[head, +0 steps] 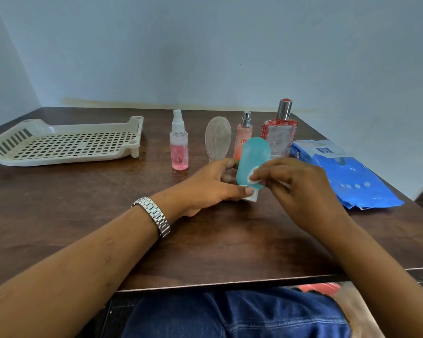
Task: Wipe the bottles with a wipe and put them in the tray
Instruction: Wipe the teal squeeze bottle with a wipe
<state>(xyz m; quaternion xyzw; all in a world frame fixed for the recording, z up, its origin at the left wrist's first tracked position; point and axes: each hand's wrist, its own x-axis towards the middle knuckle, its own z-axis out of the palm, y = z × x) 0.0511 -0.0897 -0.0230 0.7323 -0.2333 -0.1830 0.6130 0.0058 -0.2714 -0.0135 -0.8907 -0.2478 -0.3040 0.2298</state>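
Note:
My left hand [214,185] grips a teal squeeze bottle [253,159] near its white cap end, cap toward me. My right hand [296,189] pinches a small white wipe [252,178] against the bottle's front. Behind them, in a row, stand a clear spray bottle with pink liquid [179,147], a clear oval bottle [217,139], a pink perfume spray [243,135] and a red square perfume bottle with a silver cap [279,132]. A cream perforated tray [64,145] sits at the far left with nothing in it.
A blue pack of wipes [347,174] lies at the right of the dark wooden table [205,245]. A wall runs close behind the table. A metal watch is on my left wrist. The table's front edge is near my lap.

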